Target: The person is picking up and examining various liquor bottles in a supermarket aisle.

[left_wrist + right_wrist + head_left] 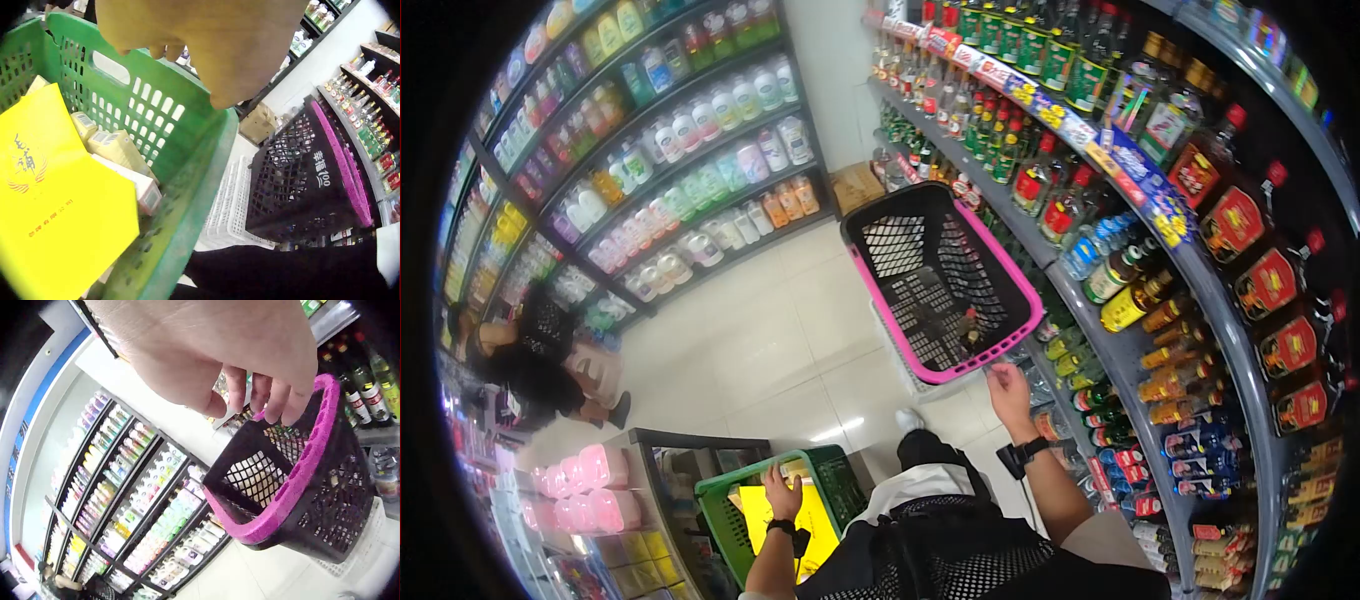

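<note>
My left hand [783,492] is over the green shopping basket [215,144], its fingertips close to the rim. In that basket lie a large yellow paper bag [69,194] with dark lettering and several small cream boxes [122,150]. My right hand [1010,390] hangs with loosely bent fingers beside the near corner of a black basket [337,500] with a pink rim [287,494]. Nothing shows between the right fingers. Inside the black basket a small dark item with a reddish top [971,325] lies near its close end. A white plastic basket [225,203] stands beneath the black one.
Shelves of sauce and liquor bottles [1115,275] run along the right. Shampoo and lotion shelves [690,150] stand at the back left. A person in dark clothes [540,345] is low down at the left. Pink containers [590,480] and a cardboard box [257,123] are also around.
</note>
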Demonstrator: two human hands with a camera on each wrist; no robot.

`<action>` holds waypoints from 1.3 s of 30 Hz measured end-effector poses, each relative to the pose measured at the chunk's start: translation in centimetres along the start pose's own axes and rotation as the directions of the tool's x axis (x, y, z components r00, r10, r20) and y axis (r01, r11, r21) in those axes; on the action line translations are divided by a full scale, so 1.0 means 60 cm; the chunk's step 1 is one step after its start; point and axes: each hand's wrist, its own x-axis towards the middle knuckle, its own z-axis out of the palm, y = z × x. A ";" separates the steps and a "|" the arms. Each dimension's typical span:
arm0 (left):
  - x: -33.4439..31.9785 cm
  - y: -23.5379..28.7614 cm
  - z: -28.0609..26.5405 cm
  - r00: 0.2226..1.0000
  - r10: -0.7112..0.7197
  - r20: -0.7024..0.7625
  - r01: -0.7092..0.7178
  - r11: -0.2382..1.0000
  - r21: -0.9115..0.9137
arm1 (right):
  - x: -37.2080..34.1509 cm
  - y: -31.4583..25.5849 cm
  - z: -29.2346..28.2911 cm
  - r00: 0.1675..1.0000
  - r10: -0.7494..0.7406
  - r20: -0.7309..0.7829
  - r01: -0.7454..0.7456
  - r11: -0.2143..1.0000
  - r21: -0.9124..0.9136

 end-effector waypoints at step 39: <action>0.835 0.290 -0.030 0.708 0.013 0.706 0.304 0.897 -0.321 | 0.493 0.186 0.415 0.835 0.547 -0.061 -0.517 0.741 -0.428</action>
